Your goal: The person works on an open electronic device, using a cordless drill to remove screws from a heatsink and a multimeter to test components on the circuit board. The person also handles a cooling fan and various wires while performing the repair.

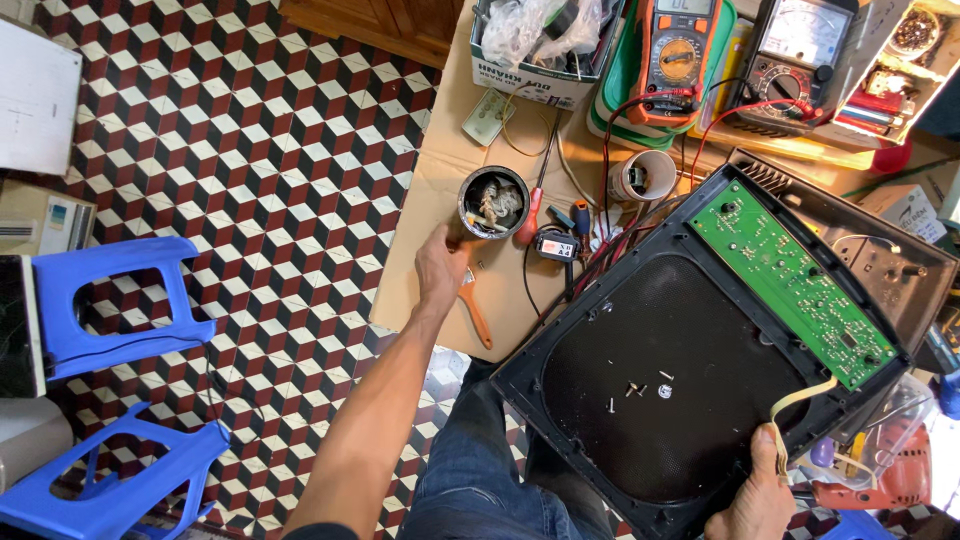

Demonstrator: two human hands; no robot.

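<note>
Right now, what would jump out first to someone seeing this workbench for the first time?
The big black opened appliance shell fills the lower right, a green circuit board along its upper edge and loose screws lying inside; the right hand steadies its lower edge. The left hand reaches to a round tin of odds and ends on the cardboard-covered table. Behind, two multimeters sit at the top, above a cube-patterned tile floor with blue plastic stools on the left.
</note>
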